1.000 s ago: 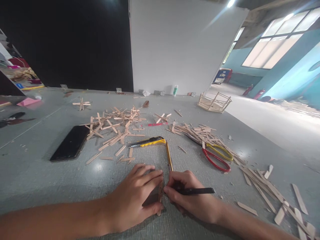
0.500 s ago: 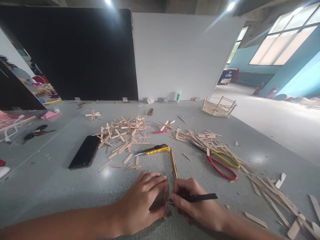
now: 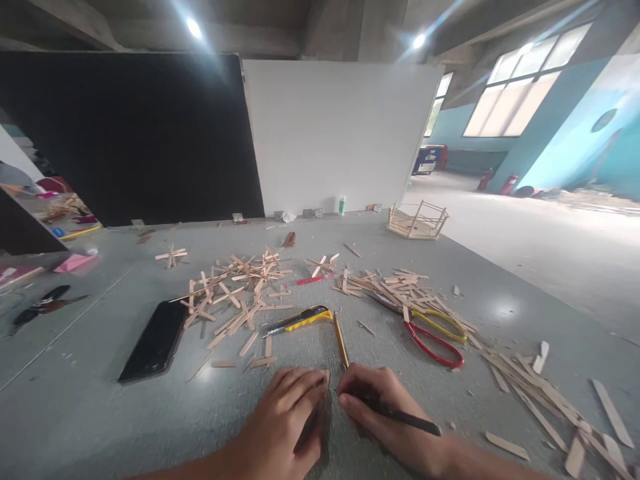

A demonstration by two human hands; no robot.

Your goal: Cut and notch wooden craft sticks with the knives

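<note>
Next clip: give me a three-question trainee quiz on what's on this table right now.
1. True or false: the right hand has its grip closed on a slim black tool.
2. Fill in: the scissors have one red handle and one ____ handle.
3. Which lies to the left of the yellow utility knife? A) the scissors B) a phone C) the right hand

Key: 1 true; 2 yellow; 3 B.
</note>
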